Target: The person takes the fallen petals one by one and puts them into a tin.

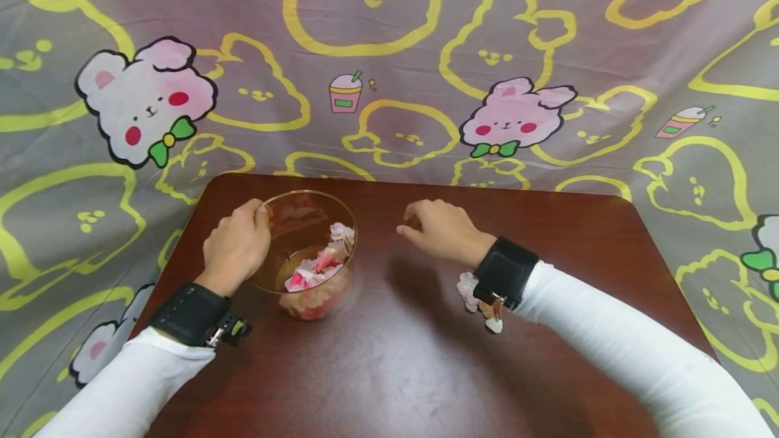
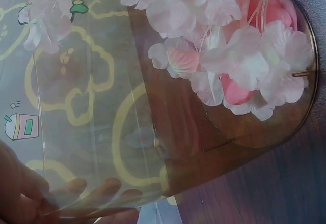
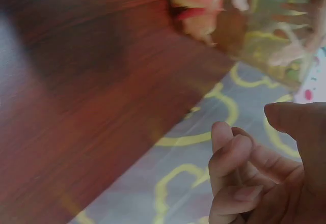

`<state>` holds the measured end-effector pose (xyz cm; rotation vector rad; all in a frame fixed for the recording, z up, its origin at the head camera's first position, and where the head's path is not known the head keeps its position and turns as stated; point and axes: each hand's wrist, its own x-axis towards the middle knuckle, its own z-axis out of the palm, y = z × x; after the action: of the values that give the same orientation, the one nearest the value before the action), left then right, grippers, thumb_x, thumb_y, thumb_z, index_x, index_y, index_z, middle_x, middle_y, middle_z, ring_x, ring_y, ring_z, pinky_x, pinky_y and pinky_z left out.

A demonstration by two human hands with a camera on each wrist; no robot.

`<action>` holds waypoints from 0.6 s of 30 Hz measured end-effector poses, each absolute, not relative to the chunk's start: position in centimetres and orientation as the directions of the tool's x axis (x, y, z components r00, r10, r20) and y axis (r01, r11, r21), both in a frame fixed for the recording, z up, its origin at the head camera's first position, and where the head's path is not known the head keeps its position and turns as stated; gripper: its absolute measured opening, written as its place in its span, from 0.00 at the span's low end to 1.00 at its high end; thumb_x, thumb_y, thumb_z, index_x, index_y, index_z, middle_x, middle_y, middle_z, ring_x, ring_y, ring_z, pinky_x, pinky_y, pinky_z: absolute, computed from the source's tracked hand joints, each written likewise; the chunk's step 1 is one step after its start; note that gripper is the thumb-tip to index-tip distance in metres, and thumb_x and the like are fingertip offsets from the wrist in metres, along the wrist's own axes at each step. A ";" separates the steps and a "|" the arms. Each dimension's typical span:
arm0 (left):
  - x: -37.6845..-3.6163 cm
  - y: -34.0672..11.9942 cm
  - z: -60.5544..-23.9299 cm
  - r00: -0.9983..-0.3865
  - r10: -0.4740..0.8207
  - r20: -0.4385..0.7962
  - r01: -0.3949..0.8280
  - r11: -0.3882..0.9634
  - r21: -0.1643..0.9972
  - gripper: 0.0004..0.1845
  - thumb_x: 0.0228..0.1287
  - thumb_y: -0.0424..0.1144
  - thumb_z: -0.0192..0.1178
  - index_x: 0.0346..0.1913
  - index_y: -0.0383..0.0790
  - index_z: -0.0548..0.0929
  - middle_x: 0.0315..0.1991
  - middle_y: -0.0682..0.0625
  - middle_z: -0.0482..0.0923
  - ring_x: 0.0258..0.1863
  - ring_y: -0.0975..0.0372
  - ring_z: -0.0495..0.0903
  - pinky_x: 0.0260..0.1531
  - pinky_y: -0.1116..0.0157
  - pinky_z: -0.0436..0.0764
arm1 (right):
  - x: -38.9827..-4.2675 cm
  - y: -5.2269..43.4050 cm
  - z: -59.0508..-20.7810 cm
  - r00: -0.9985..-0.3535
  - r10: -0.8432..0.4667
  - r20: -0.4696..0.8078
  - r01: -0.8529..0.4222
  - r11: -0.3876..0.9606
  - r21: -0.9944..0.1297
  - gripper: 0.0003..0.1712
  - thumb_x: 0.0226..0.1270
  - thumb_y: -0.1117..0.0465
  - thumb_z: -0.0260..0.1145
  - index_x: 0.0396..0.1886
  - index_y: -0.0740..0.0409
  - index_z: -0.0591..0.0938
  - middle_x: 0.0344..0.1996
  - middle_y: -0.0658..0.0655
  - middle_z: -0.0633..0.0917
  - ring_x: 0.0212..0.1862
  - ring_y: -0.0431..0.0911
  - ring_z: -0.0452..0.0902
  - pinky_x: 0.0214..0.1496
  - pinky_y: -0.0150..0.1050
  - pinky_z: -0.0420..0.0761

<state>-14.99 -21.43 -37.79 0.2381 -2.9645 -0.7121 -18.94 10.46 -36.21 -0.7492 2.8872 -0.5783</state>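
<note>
A clear round glass container [image 1: 312, 222] stands on the dark wooden table [image 1: 395, 370], part filled with pink and white fabric flower petals [image 1: 313, 272]. My left hand [image 1: 258, 213] grips the container's left wall at the rim; my fingers [image 2: 71, 191] show through the glass, with the petals [image 2: 229, 56] heaped at the bottom. My right hand [image 1: 410, 225] hovers just right of the container, fingers curled in, nothing visible in it. The right wrist view shows those curled fingers [image 3: 232, 158] over the table's far edge, with the container [image 3: 254, 25] beyond.
A grey cloth [image 1: 389, 53] printed with yellow outlines and pink rabbits hangs behind and around the table. A small pink flower [image 1: 468, 288] lies by my right wrist strap. The table's far edge [image 1: 426, 184] runs just behind both hands.
</note>
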 end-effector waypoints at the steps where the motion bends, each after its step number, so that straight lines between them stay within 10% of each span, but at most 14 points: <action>1: -15.0 -21.5 -37.8 -0.984 -0.170 0.045 -0.131 0.880 0.457 0.22 0.82 0.48 0.33 0.52 0.39 0.76 0.42 0.34 0.82 0.44 0.35 0.83 0.30 0.44 0.73 | -19.0 10.9 -36.6 -0.875 -0.483 -0.015 -0.441 0.810 -0.386 0.19 0.72 0.49 0.65 0.51 0.58 0.86 0.39 0.53 0.89 0.38 0.44 0.84 0.39 0.42 0.82; 18: -15.0 -21.5 -37.7 -0.984 -0.171 0.047 -0.131 0.878 0.460 0.22 0.82 0.48 0.34 0.53 0.38 0.76 0.42 0.34 0.82 0.44 0.35 0.83 0.30 0.45 0.73 | -19.1 15.5 -40.6 -0.891 -0.398 -0.216 -0.325 0.894 -0.307 0.16 0.72 0.49 0.65 0.46 0.56 0.86 0.33 0.52 0.88 0.28 0.41 0.80 0.28 0.37 0.76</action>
<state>-15.04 -21.46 -37.70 0.2385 -2.9607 -0.7165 -19.06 15.48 -40.62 -0.5434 2.7867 -0.3834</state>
